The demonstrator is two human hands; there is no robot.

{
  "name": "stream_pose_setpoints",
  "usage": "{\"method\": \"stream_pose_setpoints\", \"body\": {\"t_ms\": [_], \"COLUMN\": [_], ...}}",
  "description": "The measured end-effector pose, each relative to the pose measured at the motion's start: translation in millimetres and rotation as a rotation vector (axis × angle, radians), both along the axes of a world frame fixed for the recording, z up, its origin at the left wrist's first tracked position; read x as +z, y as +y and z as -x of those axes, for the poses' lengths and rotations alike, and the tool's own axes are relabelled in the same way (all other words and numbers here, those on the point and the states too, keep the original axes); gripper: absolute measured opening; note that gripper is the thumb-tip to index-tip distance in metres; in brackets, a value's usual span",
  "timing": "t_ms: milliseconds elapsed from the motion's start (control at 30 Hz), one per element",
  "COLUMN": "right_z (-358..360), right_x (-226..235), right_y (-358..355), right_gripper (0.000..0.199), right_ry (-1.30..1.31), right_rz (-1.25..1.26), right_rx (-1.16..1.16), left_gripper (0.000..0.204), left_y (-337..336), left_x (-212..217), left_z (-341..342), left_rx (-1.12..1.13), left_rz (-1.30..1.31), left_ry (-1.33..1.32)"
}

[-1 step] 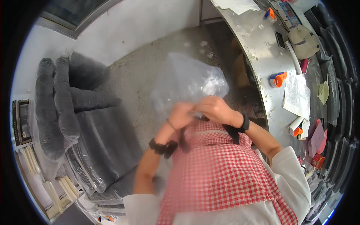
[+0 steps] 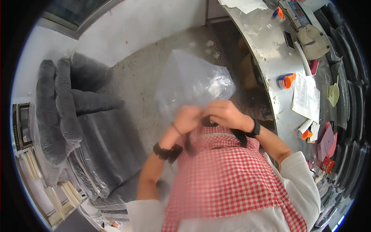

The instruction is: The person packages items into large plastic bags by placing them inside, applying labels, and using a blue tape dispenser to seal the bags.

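Note:
A clear plastic bag (image 2: 189, 79) spreads out in front of me above the floor, its near edge gathered at my fingers. My left hand (image 2: 188, 119) is closed on that edge, with its fingertips slightly blurred. Close beside it on the right, my right hand (image 2: 225, 115) pinches the bag too, thumb and fingers curled together. Both hands meet just above the top of my red checked apron (image 2: 228, 174). A small dark piece (image 2: 209, 121) shows below the fingers; what it is I cannot make out.
Dark padded bundles in clear plastic (image 2: 106, 143) are piled on the left. A metal table (image 2: 266, 58) curves along the right, bearing tape dispensers (image 2: 286, 81), a phone (image 2: 288, 40), papers (image 2: 305, 96) and a beige bag (image 2: 313, 41). More wrapped dark goods (image 2: 353, 100) line the far right.
The far tip of the plastic bag has risen slightly. My fingers have shifted a little at its edge, and both hands stay together.

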State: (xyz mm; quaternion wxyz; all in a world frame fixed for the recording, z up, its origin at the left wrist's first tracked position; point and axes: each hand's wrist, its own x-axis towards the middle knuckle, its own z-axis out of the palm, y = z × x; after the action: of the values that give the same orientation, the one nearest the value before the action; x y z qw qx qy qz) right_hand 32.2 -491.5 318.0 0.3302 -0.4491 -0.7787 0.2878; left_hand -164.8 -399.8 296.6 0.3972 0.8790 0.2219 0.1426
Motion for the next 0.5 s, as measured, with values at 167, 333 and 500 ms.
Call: {"method": "stream_pose_setpoints", "body": {"t_ms": [167, 333, 500], "right_z": [-3, -11, -3], "right_x": [-10, -71, -70], "right_y": [4, 9, 9], "right_gripper": [0.038, 0.029, 0.023], "right_ry": [0.181, 0.073, 0.069], "right_rz": [-0.039, 0.03, 0.055], "right_rx": [-0.495, -0.2, -0.325], "left_gripper": [0.024, 0.028, 0.057], "left_y": [10, 47, 110], "left_x": [18, 54, 34], "left_z": [-2, -7, -44], "left_rx": [0.039, -0.238, 0.495], "left_rz": [-0.058, 0.171, -0.734], "left_ry": [-0.145, -0.138, -0.127]}}
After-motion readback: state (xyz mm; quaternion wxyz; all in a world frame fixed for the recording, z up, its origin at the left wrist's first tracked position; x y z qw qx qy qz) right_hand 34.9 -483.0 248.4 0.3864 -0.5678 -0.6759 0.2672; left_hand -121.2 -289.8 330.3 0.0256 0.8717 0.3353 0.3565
